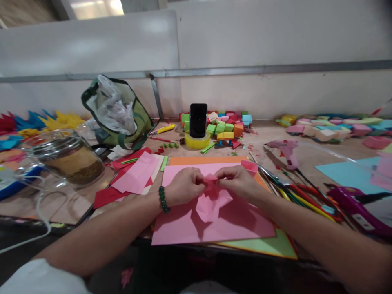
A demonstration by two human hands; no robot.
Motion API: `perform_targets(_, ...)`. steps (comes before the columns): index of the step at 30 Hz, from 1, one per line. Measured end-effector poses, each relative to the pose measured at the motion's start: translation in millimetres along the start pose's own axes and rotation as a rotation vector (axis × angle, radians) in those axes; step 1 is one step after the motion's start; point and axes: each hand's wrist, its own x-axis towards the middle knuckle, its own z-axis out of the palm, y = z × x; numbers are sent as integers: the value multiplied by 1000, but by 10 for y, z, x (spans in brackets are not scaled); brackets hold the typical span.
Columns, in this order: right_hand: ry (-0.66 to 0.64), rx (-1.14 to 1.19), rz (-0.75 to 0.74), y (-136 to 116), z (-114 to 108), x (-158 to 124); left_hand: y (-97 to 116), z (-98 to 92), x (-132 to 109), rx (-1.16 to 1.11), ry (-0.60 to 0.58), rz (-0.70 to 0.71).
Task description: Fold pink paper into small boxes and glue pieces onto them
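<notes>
A folded pink paper piece point(212, 203) is held between my two hands above a stack of coloured sheets. My left hand point(187, 185), with a green bead bracelet point(163, 199) at the wrist, pinches its upper left edge. My right hand point(237, 182) pinches the upper right edge with thumb and fingers. The piece flares open toward me and casts a shadow on the large pink sheet point(183, 229). Orange paper point(208, 160) shows behind that sheet, and light green paper point(266, 246) sticks out in front. A small pink folded box point(249, 166) sits just beyond my right hand.
A phone point(198, 120) stands in a yellow tape roll point(197, 141) at the back, among coloured paper blocks point(225, 127). At right lie a pink glue gun point(288, 152), scissors point(309, 200) and a purple tool point(355, 208). At left are a glass jar point(69, 159), an open bag point(134, 110) and paper strips point(137, 173).
</notes>
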Motion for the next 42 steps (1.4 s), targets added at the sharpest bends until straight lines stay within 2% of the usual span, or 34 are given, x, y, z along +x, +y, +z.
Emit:
perform_targets(3,-61,153,83,-54,-19,21,-20,3,-3,32,-2,20)
perform_targets(6,-70,138,159,-52,-28,45,-20,12,-16,74,-9,27)
perform_targets(9,-103,86,153,-27,-18,61,4,17,-32,100,-6,27)
perform_targets(16,-110,250,310,-66,-71,77,-1,-2,-19,61,2,2)
perform_targets(18,-154,218,295,-78,-90,75,-23,-12,2,-11,-23,-40)
perform_targets(20,-167,85,233,-76,-75,64,-35,-15,19,-73,-40,-60)
perform_targets(24,-16,-161,67,-47,31,18,-28,-2,23,-61,-26,-4)
perform_targets(27,23,-104,-75,-55,58,-21,-26,6,15,-46,-33,31)
perform_targets(30,-13,65,-155,-74,-9,-22,-27,2,10,-26,-46,41)
perform_targets(33,11,214,-71,-49,-85,31,-9,0,0,31,-41,51)
perform_targets(35,17,158,60,-14,-101,74,7,8,-10,66,-27,77)
perform_targets(37,-67,22,158,14,-90,104,15,24,-18,94,-11,90)
perform_targets(39,-156,-69,171,25,-74,114,14,42,-21,110,-3,79)
perform_targets(42,-204,-104,135,28,-67,103,1,61,-18,124,-4,65)
